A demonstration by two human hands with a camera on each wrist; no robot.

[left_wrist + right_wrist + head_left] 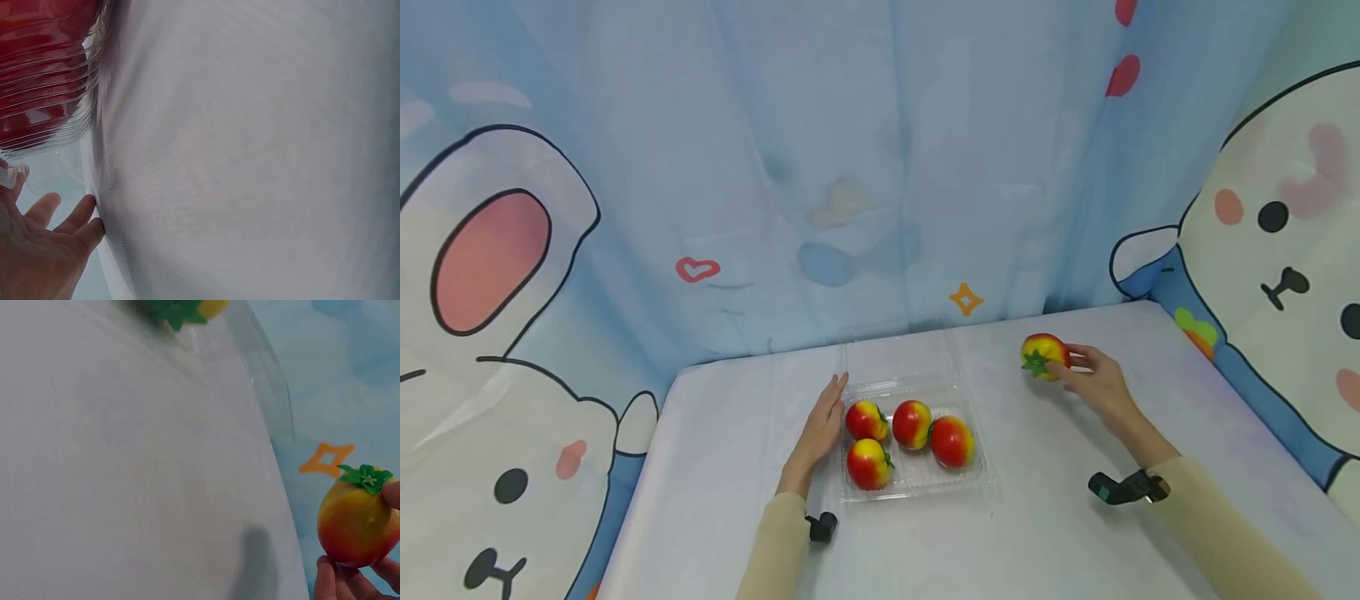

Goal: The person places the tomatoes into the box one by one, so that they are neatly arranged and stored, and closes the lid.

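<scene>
**Four fruits boxed, a fifth in hand**

Four red-and-yellow toy fruits lie in a clear box (977, 475) at the middle of a table (715, 467) draped in white cloth: two (867, 419) (912, 423) toward the back, one (952, 441) at the right and one (868, 463) at the front left. The box's clear lid (898, 358) is folded back flat on the cloth behind it. The left hand (822, 425) lies beside the box's left wall, fingers straight and together, their inner edge touching the plastic; it holds nothing. Well apart to the right, near the table's back edge, the right hand (1093, 379) grasps a fifth fruit (1043, 356), fingertips curled round its right side, its green leaf cap turned toward the front left. The right wrist view shows this fruit (357, 520) clear of the cloth, its shadow on the cloth below. A pale blue curtain (850, 167) printed with cartoon rabbits hangs behind the table and down both sides.
</scene>
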